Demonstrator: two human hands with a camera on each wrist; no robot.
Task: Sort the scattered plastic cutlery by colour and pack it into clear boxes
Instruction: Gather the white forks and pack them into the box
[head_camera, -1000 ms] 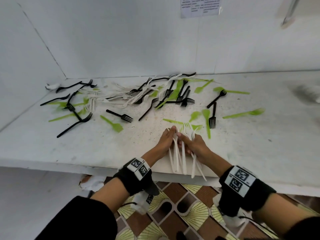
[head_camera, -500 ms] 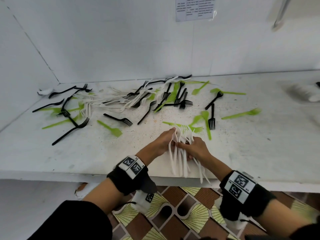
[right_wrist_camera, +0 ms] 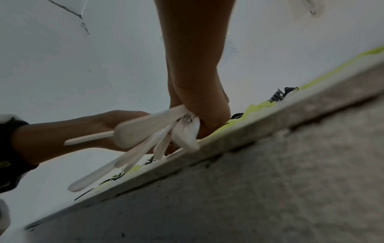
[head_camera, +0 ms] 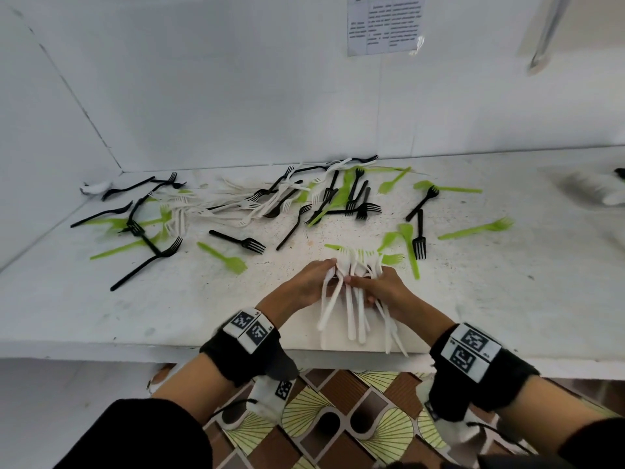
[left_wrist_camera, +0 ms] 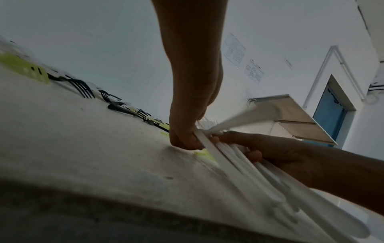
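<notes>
- At the near edge of the surface (head_camera: 142, 313), a bundle of white forks (head_camera: 355, 299) lies between both hands, tines pointing away toward the wall, handles fanning out past the edge.
- The left hand (head_camera: 304, 282) curls its fingers round the bundle from the left, near the necks of the forks; the left wrist view shows it closed on the handles and pressed down onto the surface.
- The right hand (head_camera: 382, 292) grips the same bundle from the right, fingers wrapped under the handles.
- Judged from this, the step in hand is squaring up the white forks into one neat stack. To do it well, the tines should be tapped level against the surface and the splayed handles drawn parallel before lifting, or loose ones may slip off the edge.
- A green fork (head_camera: 392, 258) lies just beyond the tines, touching or nearly so; it should be left out of the bundle.
- Farther back, black forks (head_camera: 236, 240), green forks (head_camera: 223, 257) and more white forks (head_camera: 216, 211) lie mixed and unsorted.
- No clear box can be made out; a blurred pale object (head_camera: 595, 191) sits at far right.
</notes>
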